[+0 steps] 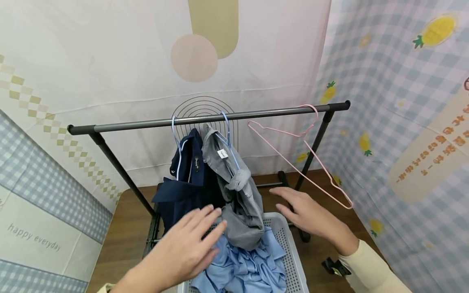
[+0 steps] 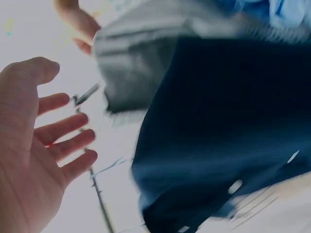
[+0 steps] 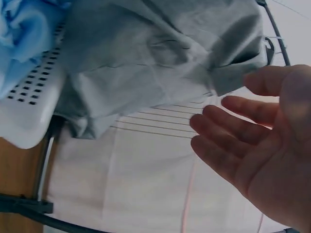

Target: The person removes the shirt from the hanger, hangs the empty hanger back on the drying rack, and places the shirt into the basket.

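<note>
Hands (image 1: 190,244) (image 1: 307,215) both spread, holding nothing; grey shirt (image 1: 238,195) sits crooked, a bump could slide it into the basket (image 1: 293,260).

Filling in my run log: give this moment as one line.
left hand: open, over basket | right hand: open, empty | grey shirt, navy garment: hung on rail | pink hanger: bare

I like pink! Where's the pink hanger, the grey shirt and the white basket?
pink hanger (image 1: 293,162), head view, its long wire side.
grey shirt (image 1: 242,203), head view, its body.
white basket (image 1: 291,260), head view, its right rim.
</note>
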`<move>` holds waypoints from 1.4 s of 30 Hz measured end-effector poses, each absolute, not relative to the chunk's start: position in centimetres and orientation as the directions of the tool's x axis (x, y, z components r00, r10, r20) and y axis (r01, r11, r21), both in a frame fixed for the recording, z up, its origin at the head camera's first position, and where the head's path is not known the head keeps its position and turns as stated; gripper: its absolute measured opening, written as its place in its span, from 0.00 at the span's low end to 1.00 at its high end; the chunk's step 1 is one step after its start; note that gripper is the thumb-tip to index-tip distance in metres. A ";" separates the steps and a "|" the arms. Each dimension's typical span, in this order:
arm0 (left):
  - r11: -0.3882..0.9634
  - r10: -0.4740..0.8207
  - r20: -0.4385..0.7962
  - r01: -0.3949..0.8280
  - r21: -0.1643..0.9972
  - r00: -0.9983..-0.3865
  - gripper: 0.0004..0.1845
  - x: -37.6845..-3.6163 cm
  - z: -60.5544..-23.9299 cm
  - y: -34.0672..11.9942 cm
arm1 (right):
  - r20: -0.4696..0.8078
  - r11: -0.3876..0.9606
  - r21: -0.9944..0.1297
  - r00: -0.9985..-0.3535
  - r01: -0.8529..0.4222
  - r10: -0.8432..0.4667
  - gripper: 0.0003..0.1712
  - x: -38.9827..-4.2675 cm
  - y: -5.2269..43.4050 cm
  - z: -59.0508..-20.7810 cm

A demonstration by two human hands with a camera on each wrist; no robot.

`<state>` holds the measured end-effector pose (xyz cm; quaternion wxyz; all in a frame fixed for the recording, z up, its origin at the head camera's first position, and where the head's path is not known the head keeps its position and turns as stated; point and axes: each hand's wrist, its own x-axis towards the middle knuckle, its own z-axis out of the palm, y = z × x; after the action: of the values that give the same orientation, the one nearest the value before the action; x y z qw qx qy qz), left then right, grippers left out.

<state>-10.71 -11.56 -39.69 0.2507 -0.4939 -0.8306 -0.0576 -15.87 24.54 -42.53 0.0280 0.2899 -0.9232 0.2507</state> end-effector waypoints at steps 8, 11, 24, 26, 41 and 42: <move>0.615 0.740 0.493 0.758 -0.218 -0.458 0.31 -14.7 -34.9 -12.1 | 0.254 0.677 -0.489 -0.832 -0.550 -0.493 0.35 -16.5 23.4 -39.7; 0.641 0.724 0.487 0.738 -0.213 -0.488 0.33 -16.3 -33.6 -11.9 | 0.213 0.688 -0.519 -0.856 -0.507 -0.471 0.42 -16.6 22.4 -38.6; 0.669 0.681 0.458 0.739 -0.074 -0.571 0.32 -22.3 -32.2 -10.6 | 0.002 0.727 -0.604 -0.913 -0.327 -0.408 0.58 -18.4 16.6 -38.4; 0.682 0.677 0.430 0.729 -0.060 -0.597 0.32 -22.8 -32.3 -10.4 | -0.009 0.733 -0.605 -0.918 -0.311 -0.397 0.57 -18.6 16.2 -38.9; 0.769 0.605 0.248 0.636 0.066 -0.757 0.36 -25.2 -31.9 -9.4 | 0.208 0.684 -0.601 -0.907 -0.414 -0.366 0.33 -19.4 18.1 -40.3; 0.769 0.604 0.242 0.635 0.070 -0.759 0.36 -25.3 -31.8 -9.3 | 0.211 0.688 -0.600 -0.911 -0.408 -0.355 0.31 -19.5 18.5 -40.3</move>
<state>-25.25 -9.34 -31.78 0.1033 -0.3314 -0.9349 -0.0739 -19.48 18.45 -40.26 0.0391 0.2079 -0.9179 0.3356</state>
